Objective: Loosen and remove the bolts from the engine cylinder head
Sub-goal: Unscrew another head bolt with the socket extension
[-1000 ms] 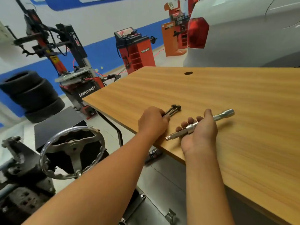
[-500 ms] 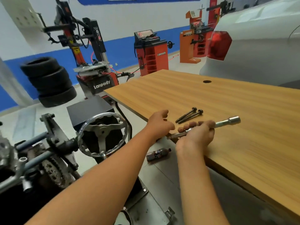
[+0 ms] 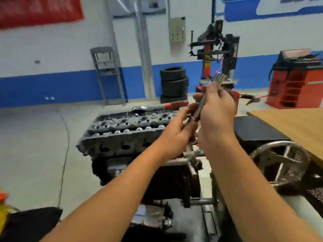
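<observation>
The grey engine cylinder head point(image 3: 125, 133) sits on its stand left of centre, its top full of round openings. A ratchet with a red handle point(image 3: 162, 106) lies along its far edge. My right hand point(image 3: 216, 117) grips a silver socket extension bar point(image 3: 208, 95), held tilted upward in front of me above the near end of the engine. My left hand point(image 3: 176, 135) holds the bar's lower end, fingers curled round it. The image is blurred by motion.
The wooden table point(image 3: 293, 124) edge is at the right, with a black box point(image 3: 253, 128) beside it. A metal handwheel point(image 3: 279, 159) of the engine stand sits at lower right. Stacked tyres point(image 3: 174, 82), a tyre changer point(image 3: 216, 55) and a red machine point(image 3: 297, 84) stand behind.
My view has swung left from the table to the engine. My right hand lifted the extension bar off the table and my left hand took hold of its lower end; the two bolts stayed behind.
</observation>
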